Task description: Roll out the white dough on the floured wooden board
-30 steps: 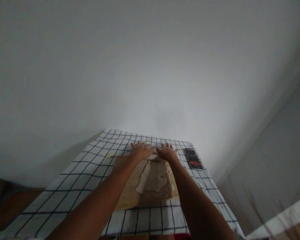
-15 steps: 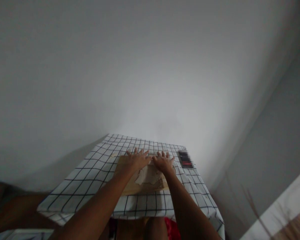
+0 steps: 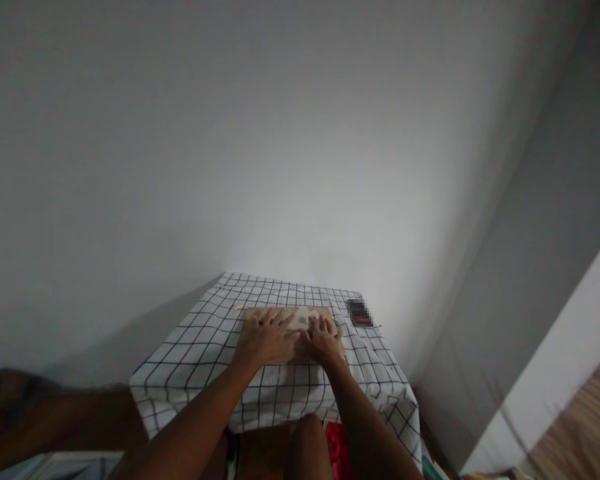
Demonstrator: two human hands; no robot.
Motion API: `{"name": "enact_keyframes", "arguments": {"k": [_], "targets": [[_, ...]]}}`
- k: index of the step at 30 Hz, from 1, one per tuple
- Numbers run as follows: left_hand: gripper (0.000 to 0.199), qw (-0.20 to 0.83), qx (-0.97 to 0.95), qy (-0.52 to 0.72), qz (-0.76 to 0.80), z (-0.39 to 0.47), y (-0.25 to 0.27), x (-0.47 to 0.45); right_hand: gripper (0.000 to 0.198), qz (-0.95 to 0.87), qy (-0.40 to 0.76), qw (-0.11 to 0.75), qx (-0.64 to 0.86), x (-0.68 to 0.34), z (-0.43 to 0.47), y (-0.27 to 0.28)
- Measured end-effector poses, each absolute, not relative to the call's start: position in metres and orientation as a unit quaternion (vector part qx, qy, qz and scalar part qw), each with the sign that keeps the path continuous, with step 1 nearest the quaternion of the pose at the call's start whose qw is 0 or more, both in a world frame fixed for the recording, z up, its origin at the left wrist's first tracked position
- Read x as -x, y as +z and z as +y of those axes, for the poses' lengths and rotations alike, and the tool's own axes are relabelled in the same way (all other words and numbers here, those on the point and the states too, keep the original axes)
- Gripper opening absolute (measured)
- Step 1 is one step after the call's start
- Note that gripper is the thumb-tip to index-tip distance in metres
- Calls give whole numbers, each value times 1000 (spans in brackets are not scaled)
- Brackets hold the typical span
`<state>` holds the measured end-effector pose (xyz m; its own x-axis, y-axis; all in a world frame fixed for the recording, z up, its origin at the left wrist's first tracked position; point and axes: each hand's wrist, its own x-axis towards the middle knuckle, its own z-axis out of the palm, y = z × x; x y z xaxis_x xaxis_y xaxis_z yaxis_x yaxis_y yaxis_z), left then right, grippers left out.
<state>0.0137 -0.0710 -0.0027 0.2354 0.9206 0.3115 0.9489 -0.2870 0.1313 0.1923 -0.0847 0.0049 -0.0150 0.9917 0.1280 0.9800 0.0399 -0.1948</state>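
On the table a wooden board (image 3: 251, 315) carries a thin, pale, irregular sheet that looks like dough (image 3: 306, 315). My left hand (image 3: 269, 339) lies palm down over the left and middle of the board, fingers spread and pointing away from me. Beside it, my right hand (image 3: 324, 340) presses down on the right part, its fingers apart as well. The two thumbs nearly meet near the middle. Both hands hide much of the near part of the board and whatever lies under the palms.
A white cloth with dark grid lines (image 3: 195, 347) covers the table. A dark flat item (image 3: 361, 313), partly pixelated, lies at the right edge. A small pale bit (image 3: 237, 307) sits left of the board. The wall (image 3: 290, 167) rises behind the table.
Both hands have drawn back toward me, from the far edge of the board to its nearer part. The pale sheet's far part now shows beyond my fingers. The camera view has shifted a little.
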Motion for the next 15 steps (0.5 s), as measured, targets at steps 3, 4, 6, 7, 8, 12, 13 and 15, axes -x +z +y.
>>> {"name": "enact_keyframes", "arguments": {"k": [3, 4, 6, 7, 8, 12, 13, 15], "targets": [[66, 68, 785, -171, -592, -94, -2, -13, 63, -717, 32, 144, 681, -192, -100, -4], [66, 72, 785, -171, -591, -102, -2, -13, 65, -720, 30, 149, 677, -192, -105, -6], [67, 69, 785, -167, -592, -116, -1, -13, 68, -727, 24, 153, 669, -193, -115, -9], [68, 65, 784, -166, -594, -122, 0, -13, 69, -728, 20, 154, 667, -193, -121, -10], [69, 62, 783, -165, -596, -128, 0, -13, 69, -729, 17, 154, 666, -192, -127, -10], [72, 61, 781, -170, -598, -147, -5, -14, 71, -730, 7, 149, 667, -190, -152, -9], [72, 65, 781, -171, -597, -152, -6, -14, 72, -730, 11, 149, 667, -189, -157, -10], [73, 71, 780, -171, -598, -159, -9, -13, 73, -727, 25, 150, 669, -188, -166, -11]]}}
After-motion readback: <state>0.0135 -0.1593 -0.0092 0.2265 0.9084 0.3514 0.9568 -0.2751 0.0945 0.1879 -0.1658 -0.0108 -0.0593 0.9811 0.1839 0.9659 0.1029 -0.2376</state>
